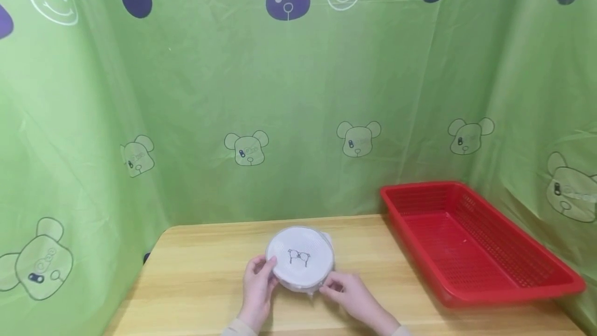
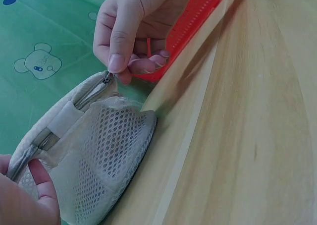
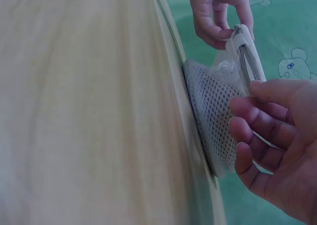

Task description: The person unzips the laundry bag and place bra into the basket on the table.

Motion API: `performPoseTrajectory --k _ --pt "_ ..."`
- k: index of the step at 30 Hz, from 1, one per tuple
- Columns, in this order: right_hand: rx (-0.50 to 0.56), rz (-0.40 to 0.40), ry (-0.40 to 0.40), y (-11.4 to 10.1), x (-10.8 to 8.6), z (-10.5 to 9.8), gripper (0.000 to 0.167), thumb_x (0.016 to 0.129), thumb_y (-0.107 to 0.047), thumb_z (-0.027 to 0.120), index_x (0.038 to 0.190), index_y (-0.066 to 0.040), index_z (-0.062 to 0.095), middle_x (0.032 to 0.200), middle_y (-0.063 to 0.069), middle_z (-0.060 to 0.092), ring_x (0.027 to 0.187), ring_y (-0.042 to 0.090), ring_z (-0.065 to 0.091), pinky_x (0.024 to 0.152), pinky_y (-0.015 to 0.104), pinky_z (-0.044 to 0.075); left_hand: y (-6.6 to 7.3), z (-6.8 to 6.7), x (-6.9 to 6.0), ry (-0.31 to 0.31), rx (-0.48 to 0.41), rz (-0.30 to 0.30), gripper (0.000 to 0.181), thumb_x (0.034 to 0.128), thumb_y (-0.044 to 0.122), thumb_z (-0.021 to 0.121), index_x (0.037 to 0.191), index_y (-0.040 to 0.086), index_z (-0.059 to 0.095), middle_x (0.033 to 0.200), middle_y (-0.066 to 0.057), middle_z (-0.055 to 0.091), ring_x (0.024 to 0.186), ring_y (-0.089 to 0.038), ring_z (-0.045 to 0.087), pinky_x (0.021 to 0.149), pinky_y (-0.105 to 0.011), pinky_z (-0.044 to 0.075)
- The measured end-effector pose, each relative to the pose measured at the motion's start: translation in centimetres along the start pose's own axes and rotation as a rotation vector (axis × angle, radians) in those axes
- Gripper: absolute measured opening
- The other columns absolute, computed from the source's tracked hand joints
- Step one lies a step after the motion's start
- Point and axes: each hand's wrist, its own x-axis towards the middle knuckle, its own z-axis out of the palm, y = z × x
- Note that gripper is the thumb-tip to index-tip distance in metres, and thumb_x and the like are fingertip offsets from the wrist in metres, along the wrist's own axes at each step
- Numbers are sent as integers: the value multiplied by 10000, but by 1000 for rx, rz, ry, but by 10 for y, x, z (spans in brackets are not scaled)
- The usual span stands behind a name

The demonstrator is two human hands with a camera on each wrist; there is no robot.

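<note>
A round white mesh laundry bag [image 1: 298, 268] stands on the wooden table, with a small black line drawing on its top. Mesh sides and a zipper [image 2: 81, 108] around the upper rim show in the left wrist view. My left hand [image 1: 258, 287] grips the bag's left edge, thumb on top; in the left wrist view its fingers [image 2: 44, 188] hold the rim beside the zipper. At the near right edge, my right hand [image 1: 347, 294] pinches the zipper's end between thumb and forefinger. Its other fingers [image 3: 257, 150] curl loosely beside the mesh. What is inside the bag is hidden.
A red plastic basket [image 1: 420, 253] with perforated walls stands at the right of the table [image 1: 200, 274]. Behind and on both sides hangs a green curtain [image 1: 298, 77] printed with bear heads and smiley faces.
</note>
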Motion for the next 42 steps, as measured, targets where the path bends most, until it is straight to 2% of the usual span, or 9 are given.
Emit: performPoseTrajectory --k 3,9,17,23,31,42 --pt "-7 8 -21 -4 -1 2 120 881 -243 674 803 -152 660 758 -39 663 705 -34 528 655 169 483 -2 -2 2 -9 37 9 499 897 224 675 1281 -14 464 1216 -95 530 924 -123 600 824 -247 550" --pt "-5 -21 -51 -6 -3 7 137 882 -272 671 795 -168 651 736 -54 663 679 -49 519 632 165 482 -4 -6 7 -52 135 26 574 912 212 653 1396 -11 439 1265 -160 511 909 -118 617 821 -252 574" --pt "13 -47 -62 -8 -4 11 126 885 -249 673 792 -169 649 706 -66 647 654 -58 511 612 163 480 -3 -8 4 -189 215 -2 696 919 215 637 1509 63 303 1132 -87 602 859 -130 638 792 -322 593" --pt "26 -28 -60 -8 -4 11 134 891 -254 668 797 -160 648 708 -36 653 645 -56 506 601 161 479 -4 -6 2 -268 237 8 760 934 193 610 1550 86 177 1188 -132 593 882 -123 649 817 -356 604" --pt "14 7 -55 -9 -3 11 120 893 -256 665 805 -175 650 729 -74 648 664 -42 515 618 163 476 -5 -6 0 -276 222 3 734 953 150 570 1558 112 156 1294 -214 530 917 -137 659 853 -358 597" --pt "-6 10 -49 -8 -2 6 153 897 -301 654 833 -163 666 763 -20 686 688 -39 543 644 167 493 -7 -6 2 -236 196 -12 728 943 134 581 1554 117 185 1185 -130 542 881 -128 618 805 -299 587"
